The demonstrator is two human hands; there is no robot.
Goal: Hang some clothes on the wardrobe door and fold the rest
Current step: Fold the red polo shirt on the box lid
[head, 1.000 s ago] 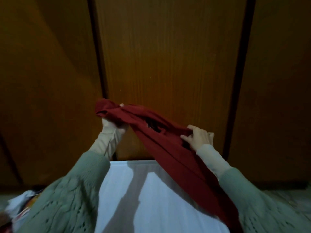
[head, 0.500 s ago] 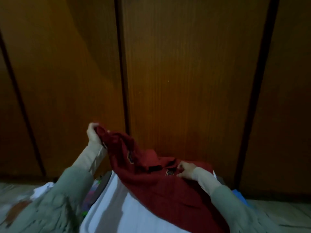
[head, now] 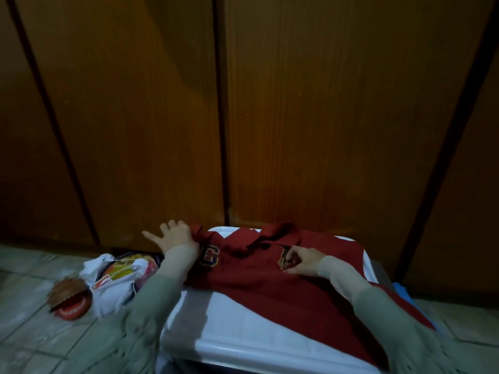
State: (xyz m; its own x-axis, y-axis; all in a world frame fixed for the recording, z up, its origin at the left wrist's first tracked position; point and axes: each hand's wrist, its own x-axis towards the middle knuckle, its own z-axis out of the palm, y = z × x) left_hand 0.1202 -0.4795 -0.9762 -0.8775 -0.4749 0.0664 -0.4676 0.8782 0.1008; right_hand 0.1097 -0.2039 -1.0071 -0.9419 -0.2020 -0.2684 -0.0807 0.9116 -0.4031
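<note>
A dark red polo shirt [head: 256, 282] with a number patch and a chest emblem lies spread on a white flat surface [head: 232, 322], collar toward the wardrobe doors [head: 310, 117]. My left hand [head: 172, 237] is at the shirt's left sleeve edge, fingers spread out past the surface's corner. My right hand [head: 303, 261] rests on the shirt's chest, its fingers curled and pinching the fabric at the emblem.
Brown wooden wardrobe doors fill the background, all closed. A heap of white and colourful clothes [head: 118, 279] lies on the tiled floor to the left, with a red round object [head: 68, 300] beside it. Something blue [head: 405, 292] shows at the surface's right side.
The shirt came down from being held up in the air and now lies on the white surface. My left hand lowered and opened its fingers; my right hand stayed on the chest.
</note>
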